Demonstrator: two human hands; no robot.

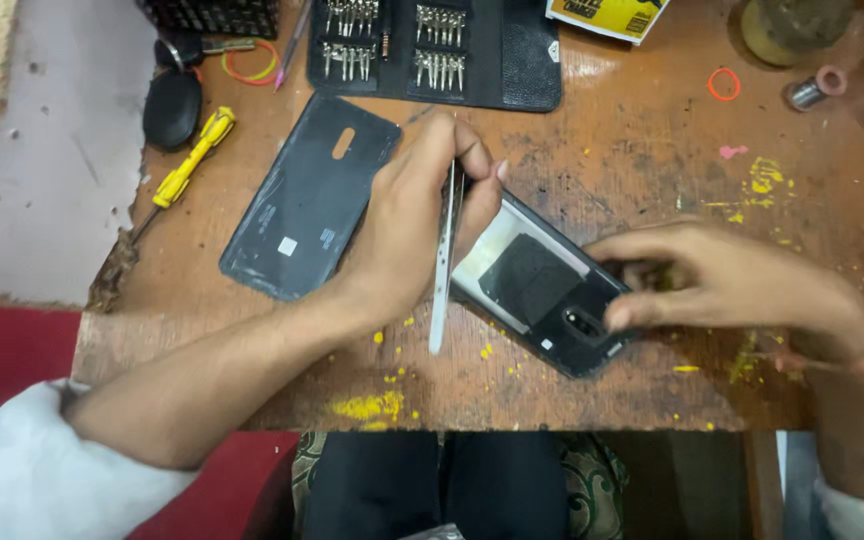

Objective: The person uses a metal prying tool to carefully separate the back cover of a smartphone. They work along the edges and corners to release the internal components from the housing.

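Opened smartphone [542, 300] lying near the middle of the wooden tabletop [632, 160], long axis running diagonally from upper left to lower right, camera end toward the lower right and the near edge. Inside exposed: pale metal plate with a dark square patch on it. Pinched at the lower right end by the right hand [722, 285], thumb and fingers clenched on the phone's corner. Held upright on its edge along the phone's left side, a thin silver display panel [444, 265], seen edge-on, long axis nearly vertical in the view, clasped by the left hand [417, 225] with fingers wrapped over its top. Just left of that hand, a dark back cover [302, 205] lying flat, tilted upper right to lower left. Farther left, a yellow-handled screwdriver [192, 160] and a black key fob [172, 108]. At the far edge, an open black case of screwdriver bits [432, 50]. Orange rubber bands [723, 84] and yellow specks scattered about.
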